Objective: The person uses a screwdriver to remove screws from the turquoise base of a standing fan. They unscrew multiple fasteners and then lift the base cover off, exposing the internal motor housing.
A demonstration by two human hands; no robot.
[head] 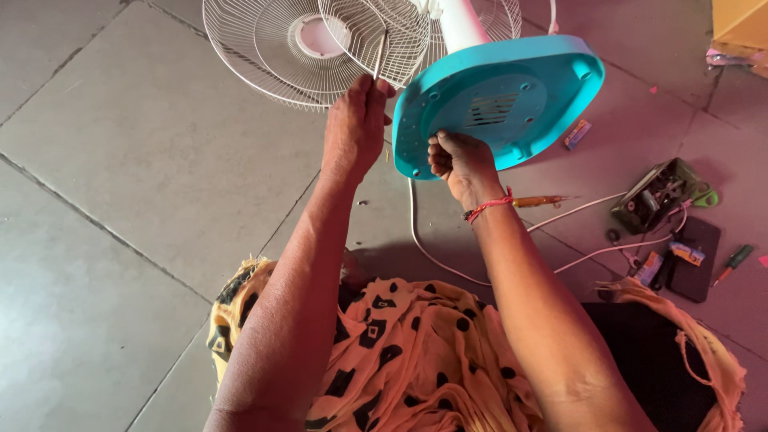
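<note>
Step in hand: work on the underside of a pedestal fan's turquoise base (512,96), which is tipped up on edge so its bottom faces the camera; by my judgement this is the stage of undoing or fitting something on that underside.
Left hand (354,128): fingers pinched together around a thin metal tool (381,54) whose shaft points toward 12 o'clock, in front of the wire grilles.
Right hand (460,164): clamped on the lower rim of the base at about 7 o'clock of the disc, steadying it.
Where the base is: upper centre of the view, resting on the tiled floor (120,160), its white pole (460,24) running off toward 12 o'clock.
Next move calls for: as I judge it, bringing the tool tip round to the small holes along the base's left rim while the right hand keeps the disc from rolling.
Edges: the two white wire grilles (312,48) lie just beside the base at 10 o'clock, close to the left knuckles; a white cable (432,256) loops under the right wrist toward 6 o'clock.
Clutter: at 3 o'clock a dark electrical part (660,196), a black flat pad (694,260) and a screwdriver (732,262); an orange-handled tool (540,201) lies just behind the right wrist.
Open room: bare tiles from 7 to 10 o'clock give free swing on the left; the right side is crowded.
</note>
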